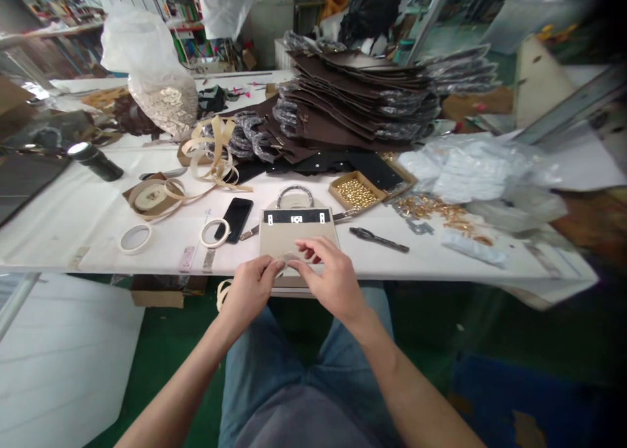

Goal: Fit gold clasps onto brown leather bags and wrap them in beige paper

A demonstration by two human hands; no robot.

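A beige handbag with a black band, silver metal fittings and a plastic-wrapped handle lies at the table's front edge. My left hand is closed in a pinch over the bag's lower part. Between its thumb and finger shows a thin pale strip, too small to make out well. My right hand meets it there, thumb and forefinger at the same strip, its other fingers curled loosely above the bag. A cream-coloured loop of tape hangs beside my left wrist, below the table edge.
Left of the bag lie a phone, a tape roll and another roll. A dark hand tool and a box of gold studs are to the right. Brown bag pieces are stacked behind.
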